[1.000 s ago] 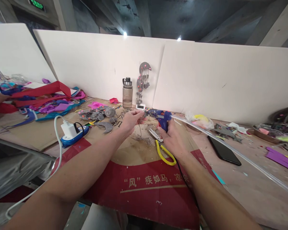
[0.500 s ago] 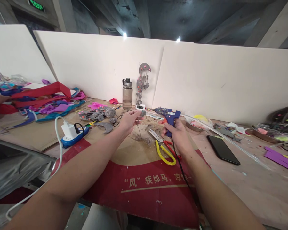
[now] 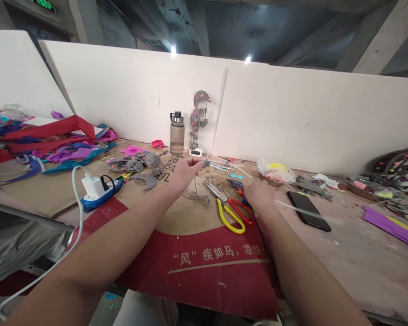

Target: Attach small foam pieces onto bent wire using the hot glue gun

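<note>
My left hand (image 3: pixel 189 168) pinches a small grey felt piece (image 3: pixel 206 163) above the table, with grey yarn hanging below it. My right hand (image 3: pixel 259 195) is closed round a blue hot glue gun (image 3: pixel 237 184), low at the tabletop and mostly covered by the fingers. A clear glue stick sticks out behind the hand, blurred. Between the hands lie scissors (image 3: pixel 231 217) with one yellow and one red handle, blades partly apart. A loose tangle of grey yarn (image 3: pixel 202 198) is left of the blades.
A water bottle (image 3: pixel 177 136) and a small digital timer (image 3: pixel 195 152) stand by the white board, near a grey moon hanging ornament (image 3: pixel 200 113). Left are a blue power strip (image 3: pixel 100 197) and grey felt pieces (image 3: pixel 146 181). A black phone (image 3: pixel 308 211) lies right.
My right hand has lowered the glue gun to the tabletop, tipping it down and turning the palm over. My left hand still holds the felt piece at about the same spot.
</note>
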{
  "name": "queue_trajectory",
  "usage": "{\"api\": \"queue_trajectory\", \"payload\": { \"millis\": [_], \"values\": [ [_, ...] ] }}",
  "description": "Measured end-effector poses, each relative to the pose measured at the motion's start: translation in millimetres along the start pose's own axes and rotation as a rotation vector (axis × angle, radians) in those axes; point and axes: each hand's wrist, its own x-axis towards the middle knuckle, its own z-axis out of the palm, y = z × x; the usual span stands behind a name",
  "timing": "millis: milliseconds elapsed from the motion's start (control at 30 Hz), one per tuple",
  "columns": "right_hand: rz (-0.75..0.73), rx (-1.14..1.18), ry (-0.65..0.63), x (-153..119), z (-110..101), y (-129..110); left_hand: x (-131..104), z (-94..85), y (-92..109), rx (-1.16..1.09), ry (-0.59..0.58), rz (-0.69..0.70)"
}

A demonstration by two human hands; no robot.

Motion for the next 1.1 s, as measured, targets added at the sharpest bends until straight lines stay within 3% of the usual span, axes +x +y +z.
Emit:
{"api": "queue_trajectory", "payload": {
  "millis": [100,233,333,433,567,733,1100],
  "values": [
    [-0.022,0.005,0.022,-9.2,19.8,-25.5,-6.9,3.9,6.2,0.091,0.002,0.1],
    [0.01,0.613,-0.199,-28.2,59.9,-58.4,-18.5,8.5,17.9,0.214,-0.024,0.243],
    [0.074,0.783,-0.263,-36.7,78.3,-67.5,-22.9,9.8,22.5,0.292,-0.029,0.278],
    [0.09,0.657,-0.218,-37.1,77.4,-66.5,-21.9,10.2,19.6,0.302,-0.036,0.258],
    [-0.074,0.357,-0.083,-32.4,63.2,-65.2,-20.1,12.9,14.4,0.166,-0.078,0.186],
    [-0.159,0.205,0.002,-29.2,54.6,-66.6,-23.7,17.2,18.4,0.086,-0.144,0.04],
    [-0.218,0.002,0.002,-28.8,50.6,-70.5,-29.4,18.9,28.7,0.159,-0.21,0.009]
  ]
}}
